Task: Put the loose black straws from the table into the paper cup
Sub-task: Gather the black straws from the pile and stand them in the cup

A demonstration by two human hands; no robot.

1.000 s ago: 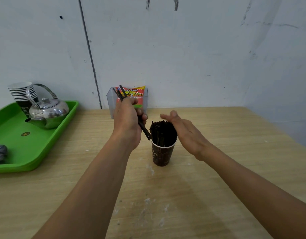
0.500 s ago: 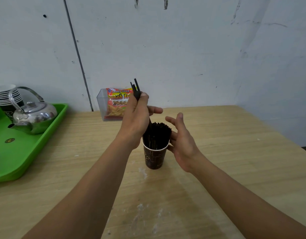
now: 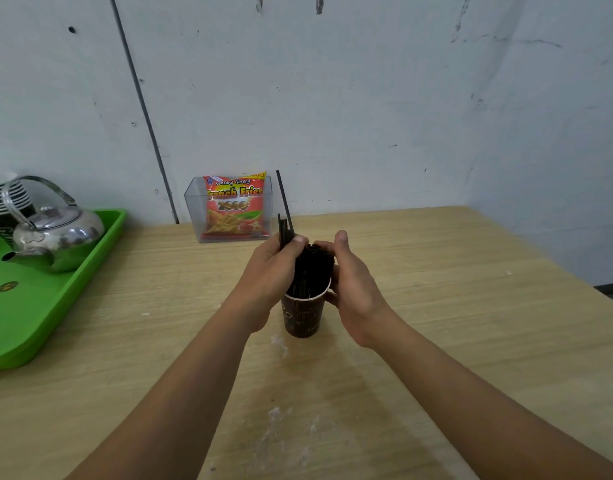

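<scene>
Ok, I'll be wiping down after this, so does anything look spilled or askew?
White powdery smears mark the table just before the paper cup. One black straw in the left hand stands well above the bundle.

- The scene is lit evenly and fairly brightly by soft, diffuse light
- Only faint, soft-edged shadows are cast on the table (image 3: 471, 306) beneath the forearms (image 3: 194, 375)
- Bright glare spots are seen on the steel kettle (image 3: 59, 233)
- The black straws (image 3: 312, 265) are rendered as one dark mass with little detail
- The table's far edge and the wall seam (image 3: 142, 109) are bowed by wide-angle distortion
</scene>
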